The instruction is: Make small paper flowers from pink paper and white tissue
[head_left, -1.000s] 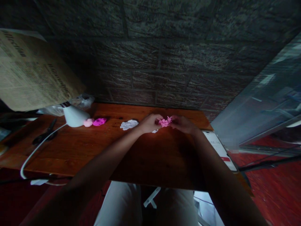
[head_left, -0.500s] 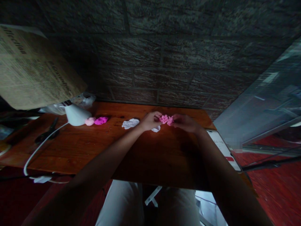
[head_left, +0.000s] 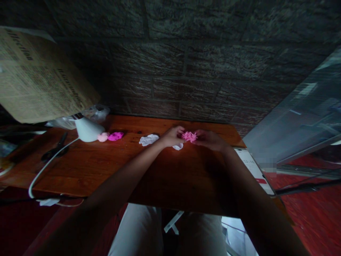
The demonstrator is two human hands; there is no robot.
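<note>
A: Hands first. What are they on?
B: Left hand and right hand, one on either side of a pink ruffled cluster. Left fingers and thumb clamped on its left edge; right fingers clamped on its right edge, tips partly in shadow.

A: Where is the cluster?
B: Between the two hands, over the far half of the wooden tabletop. Cannot tell whether its underside touches the wood.

A: Near it?
B: Small white piece just below the left hand, partly covered by it. Larger white crumpled lump to the left, apart from the hand.

A: Further left?
B: Magenta lump beside a pale pink lump; the pale one sits against the white lamp base. Above, a newsprint-patterned lampshade. Dark scissors lie nearby, a white cable crossing them.

A: Right side?
B: Phone, screen lit, along the tabletop's right edge, beside the right forearm. Dark block wall behind everything.
</note>
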